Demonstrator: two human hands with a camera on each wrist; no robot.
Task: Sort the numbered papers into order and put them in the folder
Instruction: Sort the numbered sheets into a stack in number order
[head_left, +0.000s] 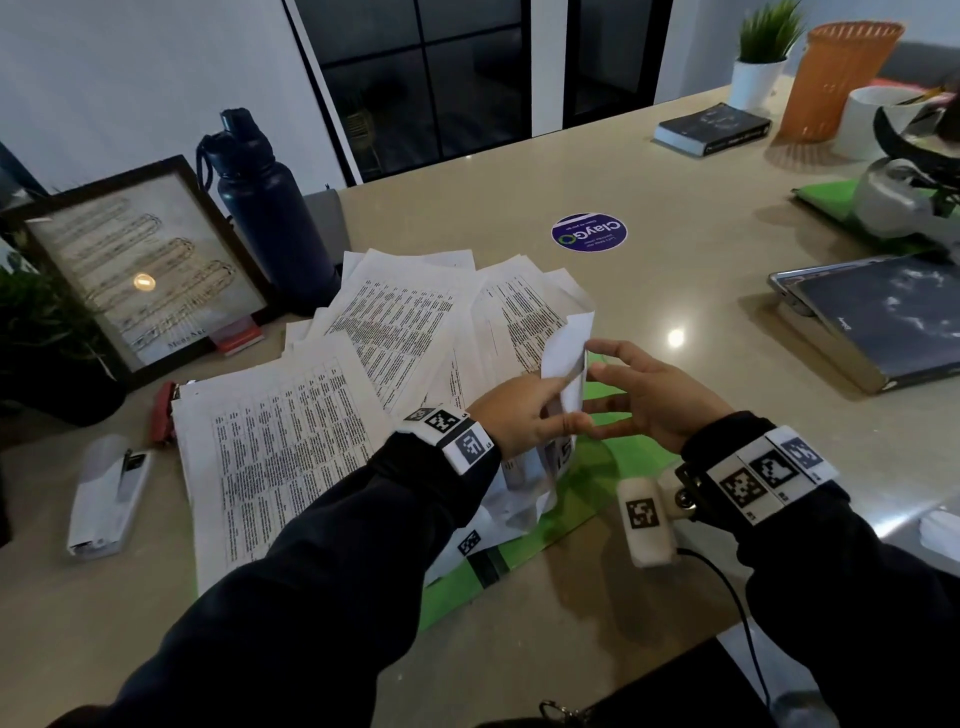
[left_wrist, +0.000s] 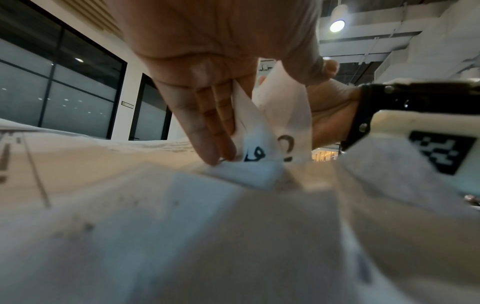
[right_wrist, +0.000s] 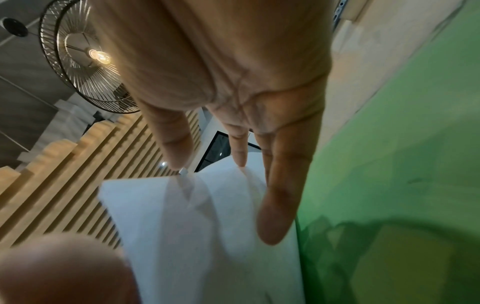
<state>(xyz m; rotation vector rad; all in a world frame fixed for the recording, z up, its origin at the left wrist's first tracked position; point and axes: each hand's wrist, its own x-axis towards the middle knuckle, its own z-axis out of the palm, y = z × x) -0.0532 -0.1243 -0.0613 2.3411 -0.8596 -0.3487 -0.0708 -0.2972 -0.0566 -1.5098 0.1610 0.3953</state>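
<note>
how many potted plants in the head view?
2. One potted plant in a white pot stands at the table's far right end beside the orange basket; the other plant sits at the left edge, partly cropped. More may be off-frame.

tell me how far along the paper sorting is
Early to midway, at a guess. Done: the green folder lies open on the table. In hand: the left hand and right hand hold a few upright sheets over it, with handwritten numbers showing in the left wrist view. Left: the spread of printed papers is unsorted.
</note>
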